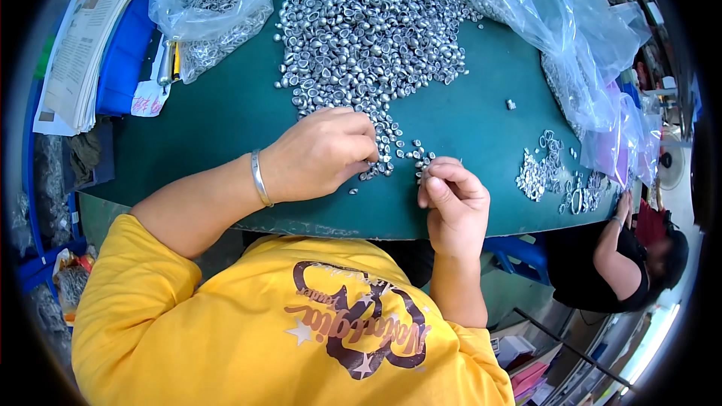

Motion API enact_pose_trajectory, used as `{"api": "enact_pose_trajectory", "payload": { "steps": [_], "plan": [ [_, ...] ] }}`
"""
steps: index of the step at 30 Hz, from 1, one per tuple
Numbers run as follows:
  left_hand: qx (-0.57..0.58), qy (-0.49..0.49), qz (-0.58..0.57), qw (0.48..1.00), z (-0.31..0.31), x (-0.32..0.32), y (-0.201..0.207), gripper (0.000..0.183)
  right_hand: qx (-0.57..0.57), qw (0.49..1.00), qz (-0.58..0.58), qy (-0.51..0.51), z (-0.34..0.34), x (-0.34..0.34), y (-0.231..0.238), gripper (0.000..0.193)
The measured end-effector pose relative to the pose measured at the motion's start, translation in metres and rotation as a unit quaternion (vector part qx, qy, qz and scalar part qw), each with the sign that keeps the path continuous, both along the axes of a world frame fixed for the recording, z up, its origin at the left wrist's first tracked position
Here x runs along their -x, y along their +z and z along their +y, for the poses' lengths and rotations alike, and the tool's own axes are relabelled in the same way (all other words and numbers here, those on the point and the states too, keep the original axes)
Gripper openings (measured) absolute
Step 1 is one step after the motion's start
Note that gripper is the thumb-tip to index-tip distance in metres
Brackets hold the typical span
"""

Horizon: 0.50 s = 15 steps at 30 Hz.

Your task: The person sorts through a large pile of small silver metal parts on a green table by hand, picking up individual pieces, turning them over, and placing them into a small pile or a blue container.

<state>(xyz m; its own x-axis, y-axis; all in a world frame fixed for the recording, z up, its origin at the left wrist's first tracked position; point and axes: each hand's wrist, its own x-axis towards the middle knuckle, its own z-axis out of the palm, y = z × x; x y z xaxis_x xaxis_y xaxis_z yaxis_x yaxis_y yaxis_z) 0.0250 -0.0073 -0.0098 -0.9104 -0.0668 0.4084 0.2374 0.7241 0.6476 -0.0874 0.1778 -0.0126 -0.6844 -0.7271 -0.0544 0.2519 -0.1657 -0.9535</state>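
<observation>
A big heap of small silvery cup-shaped metal pieces (368,26) spreads over the green table (233,116) and narrows toward me. At its near tip my left hand (327,152), with a metal bangle on the wrist, has its fingers curled down against several loose pieces. Whatever lies inside those fingers is hidden. Just to the right, my right hand (457,192) is closed, its thumb pressed to the curled forefinger. A few metal pieces (419,154) lie by its fingertips, and I cannot make out what the pinch holds.
A clear plastic bag (218,11) of metal parts stands at the far left, beside papers (90,45) and a blue bin (129,56). Plastic bags (571,60) line the right. Small metal rings and parts (553,169) lie at the right edge, where another person (602,263) sits.
</observation>
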Motion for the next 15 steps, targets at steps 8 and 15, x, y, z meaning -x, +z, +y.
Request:
{"api": "enact_pose_trajectory", "payload": {
  "steps": [8, 15],
  "plan": [
    [-0.052, -0.018, 0.087, 0.995, 0.006, 0.002, 0.008, 0.015, 0.05, 0.949, -0.301, 0.084, -0.007, -0.001, 0.007, 0.01],
    [-0.099, -0.032, 0.122, 0.987, 0.011, -0.001, 0.008, 0.016, 0.024, 0.975, -0.209, 0.069, -0.018, -0.015, 0.007, 0.013]
  ]
}}
